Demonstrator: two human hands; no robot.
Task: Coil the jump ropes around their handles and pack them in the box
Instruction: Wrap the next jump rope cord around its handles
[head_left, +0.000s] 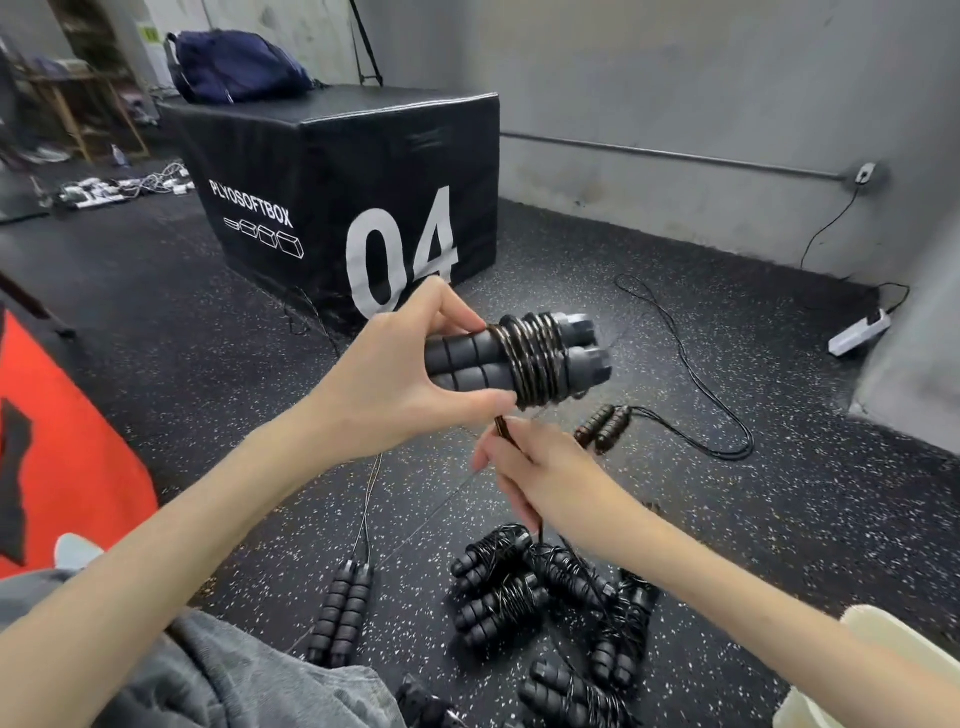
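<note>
Jump ropes lie all over the speckled floor (597, 291), and one is held up in mid-air between two hands. Biggest thing in view is the black plyo box (343, 192) marked "04", standing on the floor ahead, with a dark blue bag (234, 65) on top of it. To the left sits a red block (62, 436). Near the bottom of the view a heap of coiled ropes (545, 608) lies on the floor, each wound around its own black handles. Just left of the heap, an uncoiled pair of handles (343, 613) lies side by side with thin cord trailing away. Farther off to the right another pair of handles (602, 427) rests with its cord looping loosely across the floor. The left hand (395, 384) is clamped around the held handles (498, 358), two foam grips pressed together with several turns of cord around them. Just below, the right hand (540, 467) is closed on the loose cord (501, 428), pinching it near the coil
</note>
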